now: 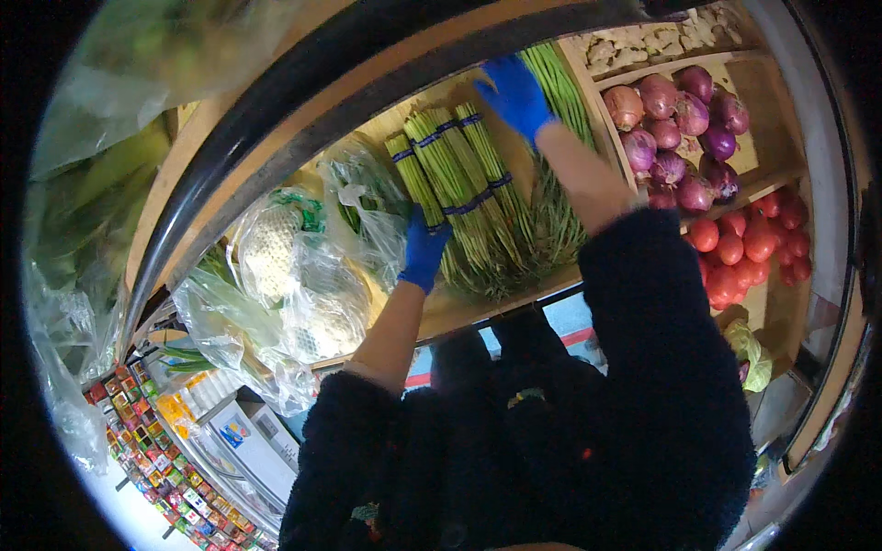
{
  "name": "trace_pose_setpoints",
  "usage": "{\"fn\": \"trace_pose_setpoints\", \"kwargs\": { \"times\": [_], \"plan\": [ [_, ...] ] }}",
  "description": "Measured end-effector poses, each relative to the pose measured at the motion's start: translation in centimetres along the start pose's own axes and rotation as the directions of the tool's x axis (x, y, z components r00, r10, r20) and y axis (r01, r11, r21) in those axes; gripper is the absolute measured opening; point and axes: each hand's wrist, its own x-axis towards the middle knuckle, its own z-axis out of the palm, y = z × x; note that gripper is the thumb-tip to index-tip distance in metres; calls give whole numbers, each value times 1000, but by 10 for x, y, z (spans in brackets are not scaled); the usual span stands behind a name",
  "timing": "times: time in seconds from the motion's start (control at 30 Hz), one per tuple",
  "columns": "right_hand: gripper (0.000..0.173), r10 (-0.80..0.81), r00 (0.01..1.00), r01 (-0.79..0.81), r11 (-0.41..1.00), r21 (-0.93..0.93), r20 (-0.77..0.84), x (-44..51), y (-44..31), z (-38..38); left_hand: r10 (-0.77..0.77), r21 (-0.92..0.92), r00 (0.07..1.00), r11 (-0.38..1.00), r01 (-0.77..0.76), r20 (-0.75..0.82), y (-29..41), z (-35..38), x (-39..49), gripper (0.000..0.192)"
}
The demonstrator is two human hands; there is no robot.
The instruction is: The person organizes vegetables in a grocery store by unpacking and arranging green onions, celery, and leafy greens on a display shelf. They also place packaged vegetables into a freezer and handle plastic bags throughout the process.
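My left hand (426, 248), in a blue glove, lies at the lower end of the leftmost bundle of long green stems (413, 165). Its fingers touch the stems, but their grip is partly hidden. Purple bands tie this bundle and the bundles (441, 165) beside it. Farther up, my blue-gloved right hand (520, 100) is slightly blurred, thumb apart from the fingers, with nothing visible in it. It overlaps the edge of a pile of loose long green stems (561, 93) along the right side of the wooden bin (482, 313).
Plastic-bagged pale vegetables (272, 255) in netting lie left of the bundles. Right of a wooden divider (596, 103) are red onions (665, 134), tomatoes (747, 248) and ginger (627, 48). A dark curved rail (227, 162) crosses above the bin. A white scale (251, 441) stands lower left.
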Motion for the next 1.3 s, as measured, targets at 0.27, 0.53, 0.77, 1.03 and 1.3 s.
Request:
{"fn": "trace_pose_setpoints", "kwargs": {
  "times": [0.27, 0.53, 0.77, 1.03, 1.3],
  "plan": [
    [47, 347, 938, -341, 908, 243, 18, -135, -12, -36, 87, 287, 983, 957, -37, -162, 15, 25, 6, 51],
    [55, 537, 817, -466, 830, -308, 211, -58, -25, 5, 48, 236, 994, 972, -24, -97, 21, 3, -11, 54],
    [56, 746, 607, -784, 619, 50, 273, -59, 1, 9, 56, 93, 991, 995, -45, -119, 56, -30, -73, 47],
    [41, 262, 878, -460, 233, 857, 400, -132, -67, -139, 167, 58, 986, 984, -168, 20, 97, -66, -117, 50],
    [39, 479, 791, -596, 464, 655, 380, -261, -247, -226, 541, -486, 798, 790, -374, 266, 193, -15, -80, 61]
  ]
}}
